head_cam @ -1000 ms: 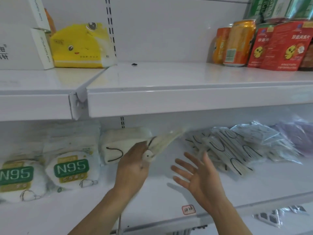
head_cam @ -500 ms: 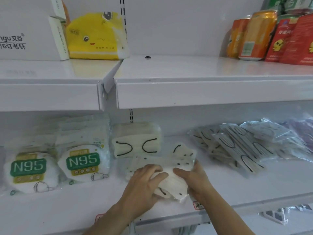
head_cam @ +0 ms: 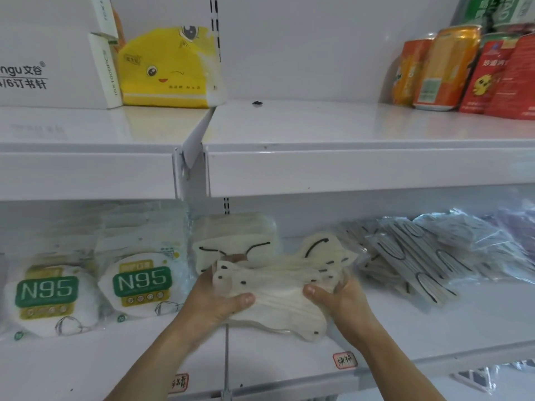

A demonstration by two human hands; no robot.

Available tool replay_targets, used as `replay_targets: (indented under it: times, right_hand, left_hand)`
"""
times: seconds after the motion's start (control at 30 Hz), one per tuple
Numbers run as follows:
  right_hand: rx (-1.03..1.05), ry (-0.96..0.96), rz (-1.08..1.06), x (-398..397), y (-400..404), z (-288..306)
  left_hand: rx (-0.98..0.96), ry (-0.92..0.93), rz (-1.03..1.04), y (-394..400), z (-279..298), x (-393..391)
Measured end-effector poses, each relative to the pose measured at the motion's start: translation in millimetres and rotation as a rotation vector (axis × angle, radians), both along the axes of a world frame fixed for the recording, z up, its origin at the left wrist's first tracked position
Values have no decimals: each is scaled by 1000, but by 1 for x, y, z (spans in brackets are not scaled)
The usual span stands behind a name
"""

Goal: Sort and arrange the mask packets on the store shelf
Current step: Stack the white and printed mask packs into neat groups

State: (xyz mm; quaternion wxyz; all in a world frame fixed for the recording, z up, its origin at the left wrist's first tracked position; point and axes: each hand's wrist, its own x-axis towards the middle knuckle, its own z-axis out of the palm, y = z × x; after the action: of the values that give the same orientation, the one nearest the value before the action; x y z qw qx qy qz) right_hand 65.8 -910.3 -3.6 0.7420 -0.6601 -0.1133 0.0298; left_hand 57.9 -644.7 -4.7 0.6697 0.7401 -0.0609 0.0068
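A second ago my right hand point(head_cam: 344, 296) was free; now it and my left hand point(head_cam: 215, 296) both grip the cream packets point(head_cam: 278, 285), lifted just above the shelf point(head_cam: 434, 322), near the standing stack point(head_cam: 234, 241). I am squaring them.

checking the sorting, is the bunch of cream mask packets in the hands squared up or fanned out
Fanned out. The cream mask packets in clear wrap splay between the left hand and right hand, their corners sticking out at different angles.
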Motion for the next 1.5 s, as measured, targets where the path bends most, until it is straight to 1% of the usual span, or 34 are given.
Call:
replay_targets:
  times: [0.07, 0.13, 0.2, 0.23, 0.3, 0.4, 0.47, 0.57, 0.63, 0.73, 0.8, 0.83, 0.87, 0.9, 0.93, 0.97, 1.0, 1.03, 1.1, 1.17, 1.3, 1.5]
  right_hand:
    - [20, 33, -23, 3, 0, -5]
    - [-4, 63, -114, 9, -4, -12]
    - [12, 27, -141, 16, -15, -21]
    - [23, 23, -123, 18, -21, -23]
    - [-41, 32, -116, 23, -27, -29]
    - [-132, 142, -75, 25, -15, -38]
    - [-202, 162, -71, 25, -8, -48]
    - [-317, 78, -115, 21, -2, -45]
    - [-348, 46, -172, 18, -1, -39]
    - [-495, -109, -234, 16, 0, -29]
    - [-510, -203, -259, 12, 6, -22]
    - [-563, -273, -277, 11, 7, -20]
    - [-656, -361, -279, 9, 9, -17]
    - [-793, -443, -258, 10, 10, -17]
    - [-924, -500, -200, 11, 12, -17]
    - [-1046, -517, -135, 12, 14, -17]
    - [-1109, -516, -91, 15, 16, -19]
    - [-1110, -505, -82, 17, 19, -20]
    - [-1005, -504, -147, 20, 23, -23]
    - [-909, -516, -200, 21, 25, -23]
    - [-844, -477, -308, 25, 24, -22]
    - [-703, -345, -527, 30, 15, -15]
  left_hand:
    - [-20, -97, 78, 0, 2, 1]
    - [-18, -181, 158, 5, 0, 2]
    - [22, -210, 189, 12, -7, 0]
    - [43, -204, 188, 16, -13, 0]
    - [76, -159, 156, 21, -25, -1]
    - [74, -93, 72, 21, -39, -3]
    - [68, -82, 35, 16, -42, -4]
    - [75, -91, 61, 13, -42, -5]
    - [34, -96, 110, 15, -44, -3]
    - [-64, -80, 136, 20, -45, -1]
    - [-88, -66, 127, 21, -47, -1]
    - [-100, -61, 114, 21, -49, 0]
    - [-105, -52, 101, 22, -51, 0]
    - [-104, -38, 84, 23, -52, 1]
    - [-102, -23, 67, 24, -53, 1]
    - [-95, -6, 52, 24, -53, 1]
    - [-81, 7, 35, 24, -54, 1]
    - [-65, 16, 21, 24, -55, 0]
    - [-52, 19, -2, 23, -53, -2]
    - [-78, 39, -6, 23, -49, -4]
    - [-73, 62, 5, 27, -49, -3]
    - [57, -31, 33, 28, -53, 0]
